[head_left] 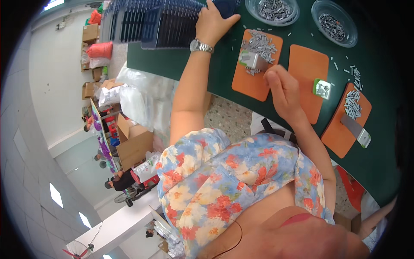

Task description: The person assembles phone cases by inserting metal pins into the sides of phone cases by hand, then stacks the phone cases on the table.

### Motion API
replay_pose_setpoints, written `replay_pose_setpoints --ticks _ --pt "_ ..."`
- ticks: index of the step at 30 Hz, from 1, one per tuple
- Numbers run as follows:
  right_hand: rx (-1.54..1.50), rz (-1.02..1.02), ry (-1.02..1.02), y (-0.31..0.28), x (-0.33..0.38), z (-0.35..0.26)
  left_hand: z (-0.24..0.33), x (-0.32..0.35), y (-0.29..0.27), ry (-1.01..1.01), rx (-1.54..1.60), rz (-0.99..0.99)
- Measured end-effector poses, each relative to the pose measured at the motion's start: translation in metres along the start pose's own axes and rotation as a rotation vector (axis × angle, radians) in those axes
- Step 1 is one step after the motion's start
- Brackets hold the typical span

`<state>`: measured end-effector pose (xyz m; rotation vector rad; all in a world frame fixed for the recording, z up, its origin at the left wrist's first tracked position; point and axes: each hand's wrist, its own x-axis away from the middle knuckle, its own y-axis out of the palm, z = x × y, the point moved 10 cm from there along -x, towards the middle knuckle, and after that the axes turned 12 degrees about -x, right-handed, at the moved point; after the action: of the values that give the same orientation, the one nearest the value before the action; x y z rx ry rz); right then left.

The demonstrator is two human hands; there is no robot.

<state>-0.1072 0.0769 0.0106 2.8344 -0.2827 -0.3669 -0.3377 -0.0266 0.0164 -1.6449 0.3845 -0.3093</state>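
Note:
My left hand reaches to the far left of the table with fingers spread and thumb out, resting against a stack of dark blue plastic trays. My right hand is curled closed over the near right edge of an orange board; whatever its fingers hold, if anything, is hidden. On that board lies a pile of small grey metal pieces. Among them is a flat metal blade with a white-and-green handle, close to my right fingertips.
Two clear bowls of small pieces stand at the back. Further right are a second orange board and a third board with pieces and a scraper. Another person's arm shows lower right. Cardboard boxes stand left.

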Motion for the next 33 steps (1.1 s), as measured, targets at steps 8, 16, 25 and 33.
replay_pose_setpoints --ticks 8,16,25,33 --pt "-0.042 0.289 -0.172 -0.009 -0.013 -0.028 -0.012 0.032 -0.061 0.022 0.314 0.405" --pt "0.097 0.134 0.121 -0.022 -0.039 -0.015 0.003 0.09 -0.016 -0.085 1.244 0.087" --pt "0.022 0.13 -0.001 -0.027 -0.039 -0.028 0.036 0.126 -0.004 0.135 1.475 0.06" --pt "0.025 0.026 0.104 -0.027 -0.048 -0.028 0.067 0.144 0.024 0.148 1.719 -0.221"
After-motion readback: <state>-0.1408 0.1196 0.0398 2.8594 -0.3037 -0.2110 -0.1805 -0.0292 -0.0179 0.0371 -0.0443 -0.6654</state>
